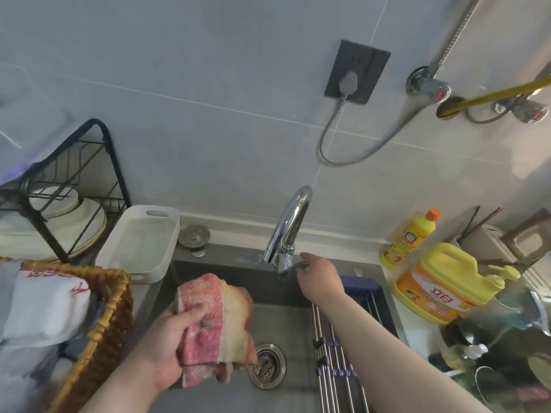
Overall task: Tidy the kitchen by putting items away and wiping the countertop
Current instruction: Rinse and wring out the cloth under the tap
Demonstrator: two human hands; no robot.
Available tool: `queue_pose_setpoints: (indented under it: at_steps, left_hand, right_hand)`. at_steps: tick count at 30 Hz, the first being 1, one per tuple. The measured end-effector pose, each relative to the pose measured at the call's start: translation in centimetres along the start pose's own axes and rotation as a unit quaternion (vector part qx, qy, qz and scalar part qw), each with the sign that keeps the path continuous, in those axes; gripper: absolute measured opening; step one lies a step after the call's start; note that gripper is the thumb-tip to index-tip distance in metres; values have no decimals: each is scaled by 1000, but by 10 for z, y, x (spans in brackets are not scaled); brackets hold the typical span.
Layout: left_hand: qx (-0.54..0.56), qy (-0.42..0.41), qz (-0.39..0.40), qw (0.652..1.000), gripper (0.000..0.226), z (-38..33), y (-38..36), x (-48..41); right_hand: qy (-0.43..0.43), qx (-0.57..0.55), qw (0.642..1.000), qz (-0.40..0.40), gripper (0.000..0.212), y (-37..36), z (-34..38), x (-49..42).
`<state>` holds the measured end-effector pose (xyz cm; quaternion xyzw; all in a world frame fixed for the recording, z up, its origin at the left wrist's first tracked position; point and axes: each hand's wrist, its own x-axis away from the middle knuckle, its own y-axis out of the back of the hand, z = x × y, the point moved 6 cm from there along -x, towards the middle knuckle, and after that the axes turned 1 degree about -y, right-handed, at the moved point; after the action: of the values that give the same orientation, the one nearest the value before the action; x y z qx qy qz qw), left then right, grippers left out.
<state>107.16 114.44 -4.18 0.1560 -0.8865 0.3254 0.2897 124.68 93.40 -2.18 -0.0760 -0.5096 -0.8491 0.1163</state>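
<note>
With the left hand, grips a folded pink and beige cloth over the sink, just beside its drain. With the right hand, reaches the faucet lever at the sink's back edge: fingertips on it, but whether clasping or only touching cannot be told. Shows a yellow detergent jug right of the sink, and a white tray and wicker basket left of it.

Your pink-and-beige terry cloth, bunched and folded with its ends drooping, is gripped in your left hand over the grey sink.
</note>
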Motion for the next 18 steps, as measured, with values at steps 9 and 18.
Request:
queue_pose_setpoints:
  at_steps: [9, 18]
  left_hand:
    - [5, 4, 52, 999, 44, -19, -10, -26]
    - [7, -4, 67, 998, 43, -26, -13, -30]
  right_hand:
    - [3, 74, 997, -38, 39, -5, -6, -15]
    - [14, 119, 992, -37, 44, -12, -8, -13]
